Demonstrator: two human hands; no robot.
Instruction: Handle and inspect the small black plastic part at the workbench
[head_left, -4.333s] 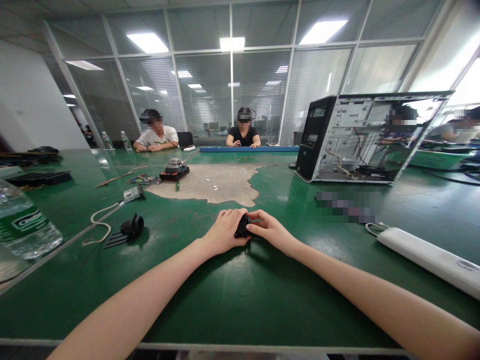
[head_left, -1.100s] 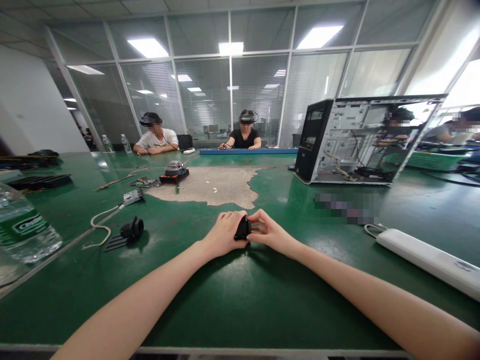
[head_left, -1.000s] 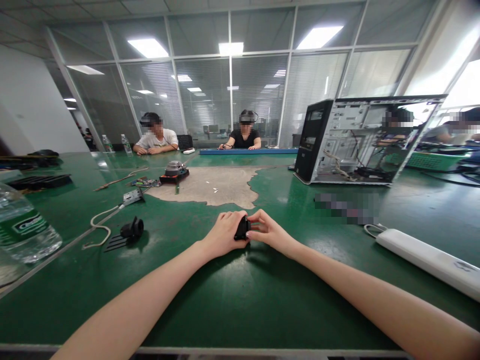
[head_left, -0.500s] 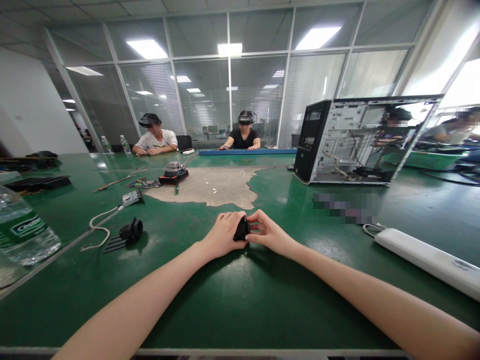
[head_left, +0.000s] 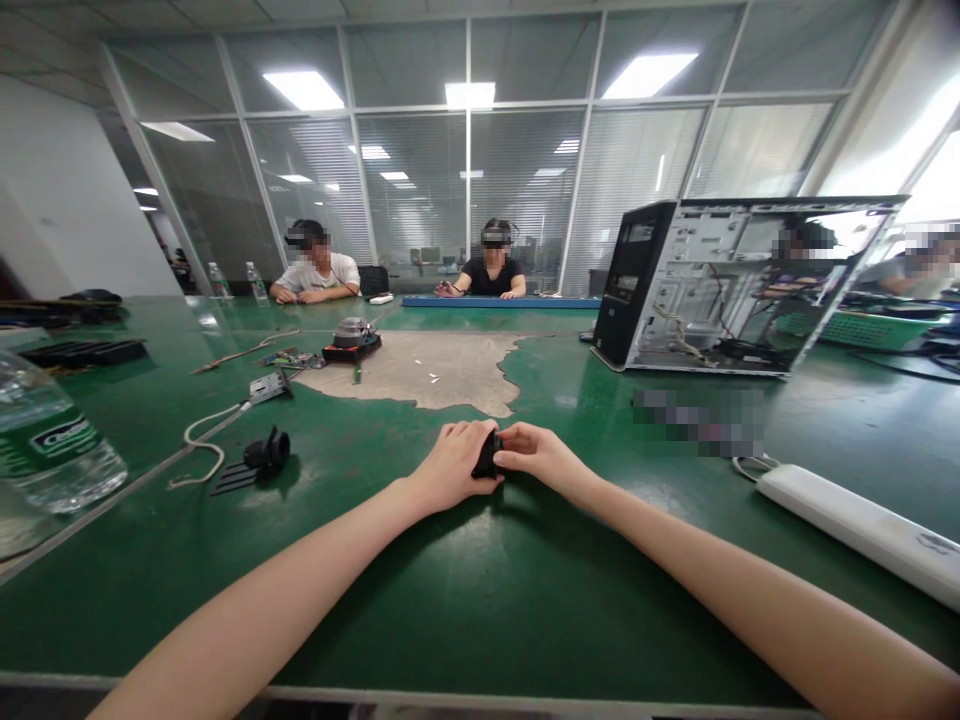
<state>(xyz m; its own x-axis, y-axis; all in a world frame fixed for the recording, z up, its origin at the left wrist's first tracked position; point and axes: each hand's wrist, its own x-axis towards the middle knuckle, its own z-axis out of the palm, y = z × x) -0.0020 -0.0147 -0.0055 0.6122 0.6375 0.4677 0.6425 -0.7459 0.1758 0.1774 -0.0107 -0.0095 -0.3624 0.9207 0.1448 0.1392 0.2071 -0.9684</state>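
A small black part, perhaps plastic, is held between my two hands over the green table. My left hand is closed around its left side, with the thumb below and the fingers above. At its right side, my right hand pinches the part with thumb and fingertips. The fingers cover much of it, so its exact kind cannot be made out. To the left on the table lies another black part with a round end and slats.
A water bottle stands at the left. An open computer case is at the right, above a white power strip. A metal bracket with a white cable and a red-and-black device lie farther back. Two people sit across the table.
My right thumb has moved up onto the face of the black part, and the right fingers have drawn closer to it. The view has shifted slightly.
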